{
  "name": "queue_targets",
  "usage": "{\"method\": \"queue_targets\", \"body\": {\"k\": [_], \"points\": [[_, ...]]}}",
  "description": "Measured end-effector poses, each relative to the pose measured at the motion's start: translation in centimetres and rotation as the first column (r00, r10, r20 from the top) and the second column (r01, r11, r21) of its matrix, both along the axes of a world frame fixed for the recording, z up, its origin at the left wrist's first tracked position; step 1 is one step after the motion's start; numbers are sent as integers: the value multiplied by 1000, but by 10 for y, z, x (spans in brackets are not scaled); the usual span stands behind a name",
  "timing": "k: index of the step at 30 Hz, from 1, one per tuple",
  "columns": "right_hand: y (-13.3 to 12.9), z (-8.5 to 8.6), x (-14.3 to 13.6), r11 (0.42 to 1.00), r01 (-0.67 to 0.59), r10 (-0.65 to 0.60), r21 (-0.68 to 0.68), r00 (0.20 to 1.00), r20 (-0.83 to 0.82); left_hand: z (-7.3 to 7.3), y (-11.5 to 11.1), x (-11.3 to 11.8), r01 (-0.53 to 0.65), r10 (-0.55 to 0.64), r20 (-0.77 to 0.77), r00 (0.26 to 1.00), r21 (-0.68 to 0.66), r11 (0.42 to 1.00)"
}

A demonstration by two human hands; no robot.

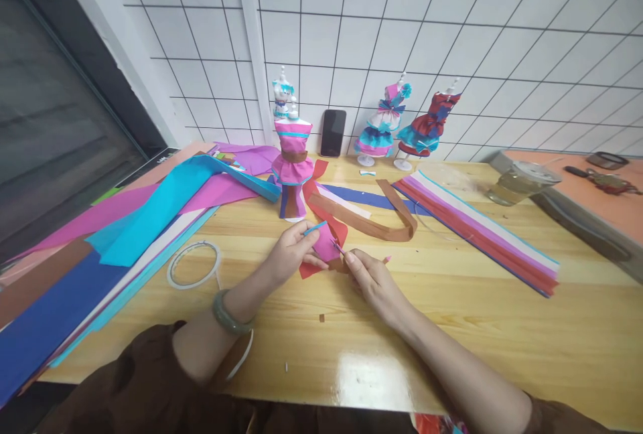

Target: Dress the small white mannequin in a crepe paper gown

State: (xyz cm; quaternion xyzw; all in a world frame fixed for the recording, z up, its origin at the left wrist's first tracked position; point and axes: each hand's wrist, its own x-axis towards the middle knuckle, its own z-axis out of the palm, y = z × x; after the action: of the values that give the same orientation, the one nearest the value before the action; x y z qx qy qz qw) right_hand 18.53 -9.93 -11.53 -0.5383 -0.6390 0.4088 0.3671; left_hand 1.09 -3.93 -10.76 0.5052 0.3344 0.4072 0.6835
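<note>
My left hand [296, 250] pinches a small pink piece of crepe paper [325, 245] with a blue strip along its top edge. My right hand [369, 280] is closed around small scissors [338, 247], whose blades meet the right side of the pink piece; their handles are mostly hidden by my fingers. Just behind my left hand stands a mini dress form [294, 169] in a pink, brown and blue paper dress. Red paper [337, 218] and a curved brown paper strip [366, 223] lie under and beyond my hands.
Left of my hands lie a tape roll [173, 266] and long paper strips [55, 317]. Two dressed forms, one blue and pink [382, 126], one red [432, 122], stand by a phone [333, 133] at the wall. Striped paper [482, 233] and a lidded cup [520, 183] are at right.
</note>
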Motion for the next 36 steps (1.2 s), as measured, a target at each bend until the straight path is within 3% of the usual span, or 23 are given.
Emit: {"method": "queue_targets", "body": {"k": [9,23,36], "points": [[1,1,-3,999,13,-14,30,999,33,4,-10,8,58,-58,-21,998,-8,998],[0,-4,-3,999,33,-32,15,999,-44,8,-12,10,78,-78,12,997,-55,995],[2,-3,-4,999,34,-33,21,999,-32,4,-12,11,88,-88,2,996,-63,994]]}}
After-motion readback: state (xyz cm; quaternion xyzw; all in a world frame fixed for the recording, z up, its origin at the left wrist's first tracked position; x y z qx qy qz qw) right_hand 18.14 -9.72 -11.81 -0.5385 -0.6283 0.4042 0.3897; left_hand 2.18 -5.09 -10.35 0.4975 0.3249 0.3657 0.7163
